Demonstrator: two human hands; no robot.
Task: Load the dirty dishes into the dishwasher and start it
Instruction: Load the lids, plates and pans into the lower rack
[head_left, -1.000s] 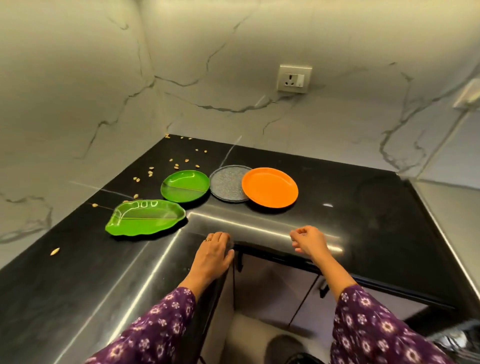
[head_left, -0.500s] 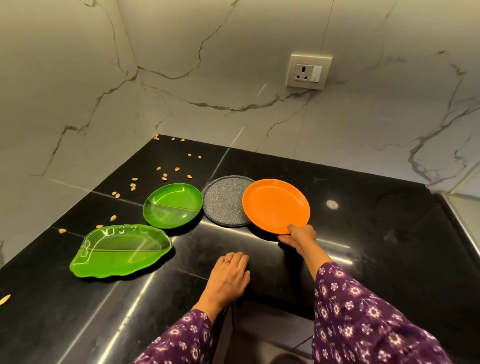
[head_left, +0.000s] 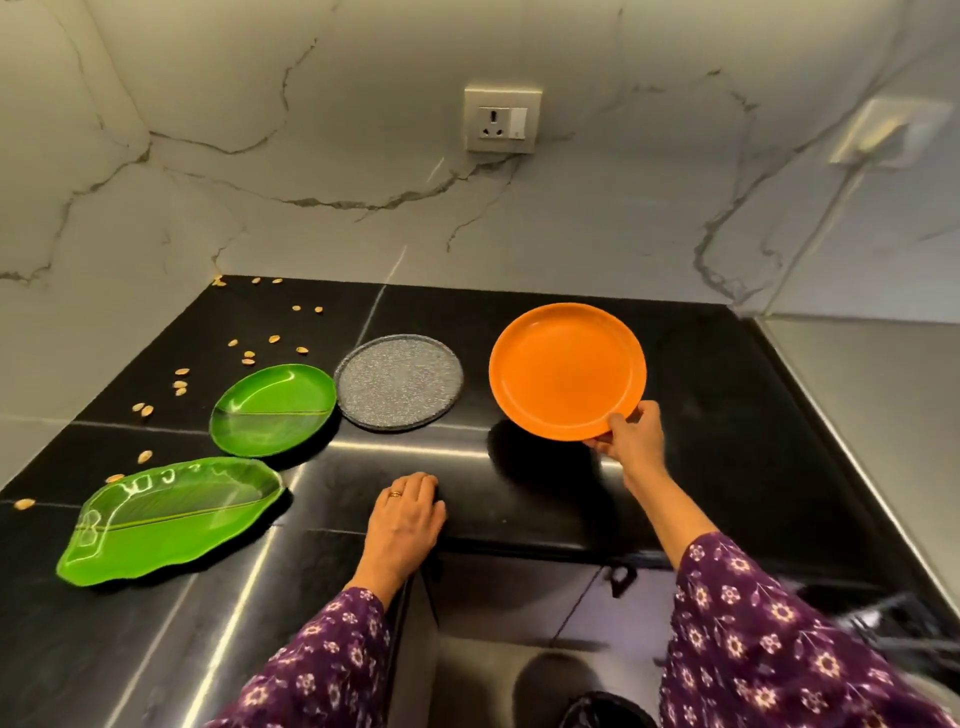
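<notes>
orange plate up off the table in the right hand

the right hand (head_left: 631, 441) grips the orange plate (head_left: 566, 371) by its near rim, thumb over the top edge and fingers underneath. the plate is clear of the black table (head_left: 701, 415), tipped with its face toward the camera, and it throws a dark shadow on the surface just below it and to the left.

the left hand (head_left: 402, 525) lies palm down on the table close to the front edge, holding nothing, with a ring (head_left: 396, 493) on one finger. it is well apart from the orange plate.

three more plates lie on the table to the left. a speckled grey plate (head_left: 399, 382) sits flat just left of the orange one, with a gap between them. a round green plate (head_left: 272, 410) lies just beside the grey plate on its left; whether their rims touch i cannot tell. a leaf-shaped green plate (head_left: 166, 525) lies nearer the camera and further left, apart from the round one.

small pale shells (head_left: 179, 384) are scattered over the table's far left corner, behind and beside the green plates, some right up against the marble-patterned wall (head_left: 311, 156). a socket (head_left: 502, 120) is set in that wall above the plates.

both arms wear purple flowered sleeves (head_left: 753, 639). below the table's front edge are cabinet fronts (head_left: 519, 597); at the lower right a dark shape is too blurred to make out.
</notes>
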